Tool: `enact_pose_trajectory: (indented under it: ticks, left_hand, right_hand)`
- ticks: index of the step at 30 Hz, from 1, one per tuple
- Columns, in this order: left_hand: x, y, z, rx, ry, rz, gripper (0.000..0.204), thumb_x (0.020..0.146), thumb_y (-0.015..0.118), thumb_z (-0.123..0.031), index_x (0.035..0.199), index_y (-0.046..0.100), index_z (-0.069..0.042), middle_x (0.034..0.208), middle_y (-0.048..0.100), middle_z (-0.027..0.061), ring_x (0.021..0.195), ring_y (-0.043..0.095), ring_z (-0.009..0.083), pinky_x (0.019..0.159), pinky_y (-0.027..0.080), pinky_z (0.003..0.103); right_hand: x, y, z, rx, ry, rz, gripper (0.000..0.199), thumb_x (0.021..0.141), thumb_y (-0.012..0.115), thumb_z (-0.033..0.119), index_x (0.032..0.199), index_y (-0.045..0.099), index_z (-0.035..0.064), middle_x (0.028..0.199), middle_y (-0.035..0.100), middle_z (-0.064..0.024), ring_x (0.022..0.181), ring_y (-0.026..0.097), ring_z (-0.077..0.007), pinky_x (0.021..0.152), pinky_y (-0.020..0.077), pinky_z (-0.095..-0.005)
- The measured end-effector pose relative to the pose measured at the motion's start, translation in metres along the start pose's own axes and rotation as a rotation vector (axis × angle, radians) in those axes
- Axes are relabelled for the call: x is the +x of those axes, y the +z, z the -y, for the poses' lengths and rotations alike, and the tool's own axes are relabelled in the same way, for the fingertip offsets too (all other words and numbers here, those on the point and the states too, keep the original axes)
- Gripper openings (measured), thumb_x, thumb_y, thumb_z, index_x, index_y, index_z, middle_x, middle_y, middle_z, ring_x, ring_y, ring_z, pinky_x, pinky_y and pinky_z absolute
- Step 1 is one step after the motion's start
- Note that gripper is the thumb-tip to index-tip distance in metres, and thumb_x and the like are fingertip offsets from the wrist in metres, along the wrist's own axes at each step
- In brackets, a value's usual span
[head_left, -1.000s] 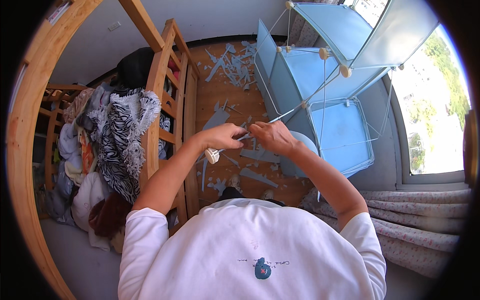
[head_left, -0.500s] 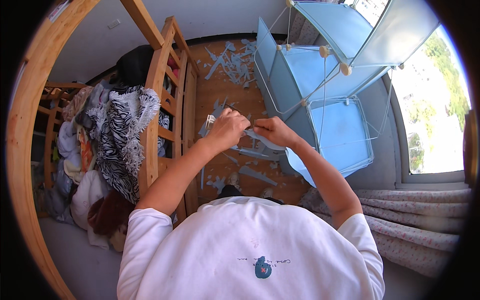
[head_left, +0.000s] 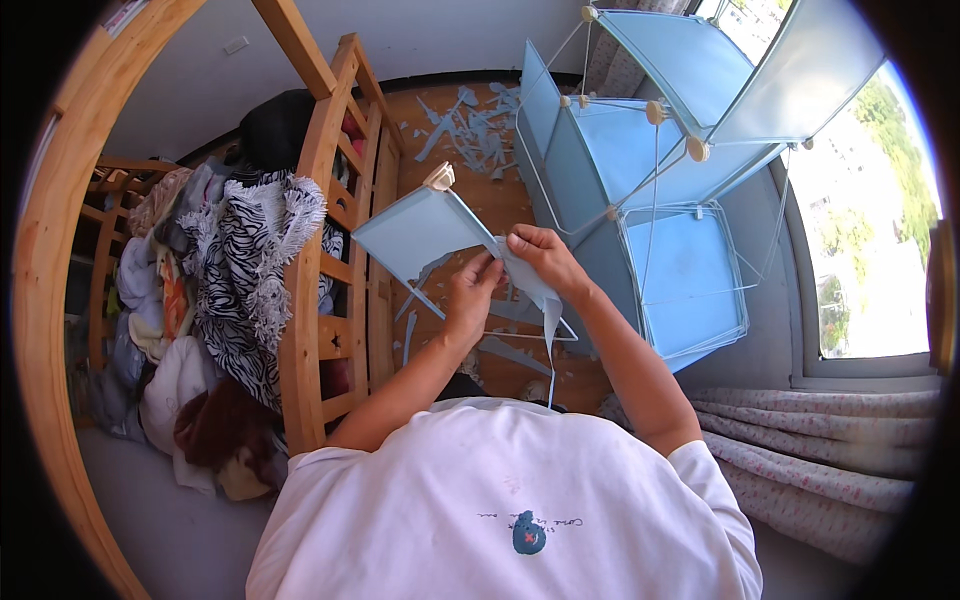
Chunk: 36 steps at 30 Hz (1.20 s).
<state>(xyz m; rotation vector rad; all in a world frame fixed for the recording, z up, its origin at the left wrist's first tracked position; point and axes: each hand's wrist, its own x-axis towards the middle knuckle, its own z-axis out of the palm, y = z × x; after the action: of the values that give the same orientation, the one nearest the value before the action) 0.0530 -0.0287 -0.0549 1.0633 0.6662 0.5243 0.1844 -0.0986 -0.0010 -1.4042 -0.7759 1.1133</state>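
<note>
Panel [head_left: 420,232], lifted from floor level since the earlier frame, now held before the chest, left hand [head_left: 470,298] and right hand [head_left: 540,256] both pinching its blue film at one edge; step: peeling; next likely needs a steady pull along the frame.

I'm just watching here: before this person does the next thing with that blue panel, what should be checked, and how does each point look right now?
1. Left hand has a grip on the blue panel: ok.
2. Right hand pinches the loose film strip at the panel's edge: ok.
3. White corner connector sits on the panel's far corner: ok.
4. Film fully off the panel: not ok, a strip hangs down.
5. Floor free of scraps: not ok, torn blue pieces lie scattered.
6. Cube shelf standing steady: cannot tell.
</note>
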Motion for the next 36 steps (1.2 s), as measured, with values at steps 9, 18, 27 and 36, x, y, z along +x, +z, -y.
enact_pose_trajectory:
  ticks: [9, 18, 27, 36]
  left_hand:
    - [0.004, 0.013, -0.011, -0.012, 0.168, -0.109, 0.015, 0.089, 0.053, -0.014, 0.099, 0.057, -0.003, 0.084, 0.057, -0.0020, 0.070, 0.049, 0.0058, 0.064, 0.041, 0.020]
    - [0.017, 0.009, -0.005, 0.213, 0.270, -0.255, 0.016, 0.090, 0.052, -0.017, 0.090, 0.059, -0.002, 0.071, 0.056, 0.0017, 0.064, 0.049, 0.0074, 0.057, 0.040, 0.024]
    - [0.030, 0.001, -0.023, 0.495, 0.468, -0.066, 0.028, 0.091, 0.049, -0.026, 0.083, 0.056, 0.001, 0.065, 0.053, 0.0096, 0.057, 0.049, 0.0194, 0.054, 0.039, 0.033]
    - [0.022, 0.005, -0.051, 0.038, 0.142, 0.123, 0.027, 0.091, 0.050, -0.029, 0.078, 0.057, -0.007, 0.058, 0.046, -0.0043, 0.047, 0.040, 0.0045, 0.042, 0.032, 0.018]
  right_hand:
    - [0.015, 0.004, -0.016, 0.127, -0.060, 0.016, 0.025, 0.092, 0.049, 0.025, 0.076, 0.053, 0.0059, 0.066, 0.051, 0.0032, 0.060, 0.046, -0.0041, 0.053, 0.0393, -0.0214]
    - [0.023, 0.008, -0.020, 0.302, -0.039, 0.029, 0.024, 0.092, 0.048, 0.025, 0.079, 0.054, 0.0056, 0.068, 0.052, 0.0031, 0.059, 0.046, -0.0035, 0.053, 0.0398, -0.0211]
    - [0.029, 0.007, -0.022, 0.380, -0.042, 0.001, 0.023, 0.092, 0.046, 0.025, 0.079, 0.053, 0.0073, 0.068, 0.054, 0.0016, 0.058, 0.049, -0.0048, 0.052, 0.0422, -0.0216]
    - [0.030, 0.003, -0.001, 0.494, -0.057, 0.150, 0.021, 0.092, 0.046, 0.022, 0.079, 0.053, 0.0071, 0.067, 0.056, 0.0003, 0.059, 0.052, -0.0053, 0.054, 0.0435, -0.0206]
